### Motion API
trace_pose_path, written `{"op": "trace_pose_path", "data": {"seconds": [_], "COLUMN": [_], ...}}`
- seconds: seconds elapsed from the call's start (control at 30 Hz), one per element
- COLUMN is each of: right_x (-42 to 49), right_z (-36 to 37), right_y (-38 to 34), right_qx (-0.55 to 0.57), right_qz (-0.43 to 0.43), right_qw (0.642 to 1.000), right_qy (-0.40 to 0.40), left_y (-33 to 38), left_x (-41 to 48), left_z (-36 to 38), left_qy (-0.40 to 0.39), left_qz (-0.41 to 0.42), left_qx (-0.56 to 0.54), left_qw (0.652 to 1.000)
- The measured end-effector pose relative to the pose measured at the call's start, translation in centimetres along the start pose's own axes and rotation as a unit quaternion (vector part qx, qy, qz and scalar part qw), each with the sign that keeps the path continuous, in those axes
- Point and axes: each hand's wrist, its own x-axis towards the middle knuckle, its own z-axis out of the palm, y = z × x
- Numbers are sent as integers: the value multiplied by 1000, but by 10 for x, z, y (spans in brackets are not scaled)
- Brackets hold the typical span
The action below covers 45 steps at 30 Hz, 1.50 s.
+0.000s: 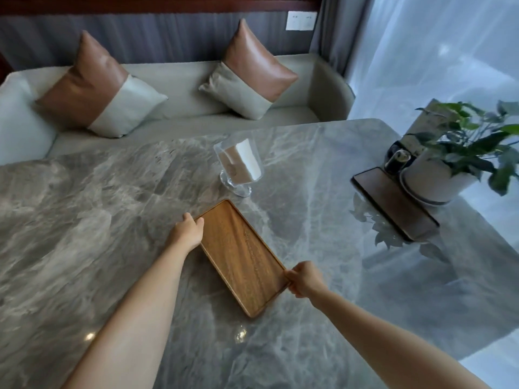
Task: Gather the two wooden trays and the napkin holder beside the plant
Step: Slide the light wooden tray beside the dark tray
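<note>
Wooden tray [241, 256] lies between both hands: left grip [186, 230] closed on its far-left edge, right grip [304, 279] pinching its near-right edge.

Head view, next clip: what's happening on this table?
A person grips the light wooden tray with both hands, the left hand at its far corner and the right hand on its near right edge, in the middle of the marble table. A darker tray already lies beside the potted plant. The clear napkin holder stands apart, further back.
</note>
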Motion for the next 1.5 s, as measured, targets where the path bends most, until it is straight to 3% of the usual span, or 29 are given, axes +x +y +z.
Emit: {"op": "trace_pose_path", "data": {"seconds": [0.43, 0.77, 1.13, 1.5], "right_x": [46, 91, 125, 131], "right_z": [-146, -207, -227, -237], "right_y": [80, 120, 126, 119], "right_qx": [10, 76, 71, -2], "right_qz": [37, 78, 91, 62], "right_qw": [995, 984, 982, 982], "right_qy": [93, 141, 151, 180], "left_y": [170, 278, 323, 334], "left_x": [-17, -5, 20, 31], "left_z": [98, 154, 180, 186], "left_qy": [-53, -76, -87, -102], "left_qz": [71, 112, 107, 126], "left_qx": [31, 59, 91, 98], "left_qw": [996, 989, 986, 982]}}
